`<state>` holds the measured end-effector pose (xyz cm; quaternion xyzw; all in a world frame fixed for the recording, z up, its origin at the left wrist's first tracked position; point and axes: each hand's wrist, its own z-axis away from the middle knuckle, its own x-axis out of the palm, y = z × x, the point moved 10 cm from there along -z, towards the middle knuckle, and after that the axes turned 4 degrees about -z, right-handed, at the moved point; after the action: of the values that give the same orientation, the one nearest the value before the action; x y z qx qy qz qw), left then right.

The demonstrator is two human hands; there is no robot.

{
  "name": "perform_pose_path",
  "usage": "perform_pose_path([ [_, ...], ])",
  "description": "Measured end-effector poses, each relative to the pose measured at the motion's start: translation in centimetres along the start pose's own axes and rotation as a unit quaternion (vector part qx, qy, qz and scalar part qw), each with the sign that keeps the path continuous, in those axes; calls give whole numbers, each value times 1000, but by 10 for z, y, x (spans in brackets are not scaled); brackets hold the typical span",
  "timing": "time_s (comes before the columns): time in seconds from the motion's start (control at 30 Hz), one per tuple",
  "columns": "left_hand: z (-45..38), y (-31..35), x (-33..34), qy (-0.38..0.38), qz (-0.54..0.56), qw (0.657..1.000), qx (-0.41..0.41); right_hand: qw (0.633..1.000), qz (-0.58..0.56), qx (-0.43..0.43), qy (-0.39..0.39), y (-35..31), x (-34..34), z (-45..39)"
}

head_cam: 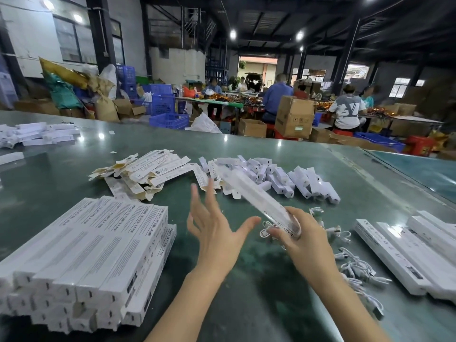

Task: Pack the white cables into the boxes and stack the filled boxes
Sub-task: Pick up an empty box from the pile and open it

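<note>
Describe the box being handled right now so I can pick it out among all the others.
On the green table, look between the big stack of filled boxes at left and the loose white cables at right. The long white box rises there, gripped by the right hand. It alone is off the table, tilted and blurred.

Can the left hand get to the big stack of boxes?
Probably yes. The left hand is open, holds nothing and hovers just right of the stack; only bare table lies between them. The right hand grips a long box, so it is busy.
</note>
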<state>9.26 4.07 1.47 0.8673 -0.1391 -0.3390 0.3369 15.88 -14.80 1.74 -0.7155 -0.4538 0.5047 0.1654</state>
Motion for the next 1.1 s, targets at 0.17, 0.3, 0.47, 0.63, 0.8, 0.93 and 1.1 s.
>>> perform_pose_path([
  [0.17,3,-6,32,-137,432,877,-159,990,-123,-14,-60,-10,17,3],
  [0.3,-1,-15,39,-138,608,755,-203,992,-55,-32,-107,-12,30,7],
  [0.47,-9,-32,22,-59,555,806,-198,985,-61,-82,-138,-26,38,12],
  [0.63,-7,-45,20,-33,519,820,-239,988,-88,-89,-93,-28,39,15],
  [0.8,10,-23,55,-198,506,799,-258,987,-146,-65,21,-22,19,12],
  [0.93,18,-13,66,-267,463,814,-228,988,-125,-83,22,-25,22,15],
  [1.1,9,-23,55,-197,529,784,-259,978,-196,-71,-7,-26,31,16],
])
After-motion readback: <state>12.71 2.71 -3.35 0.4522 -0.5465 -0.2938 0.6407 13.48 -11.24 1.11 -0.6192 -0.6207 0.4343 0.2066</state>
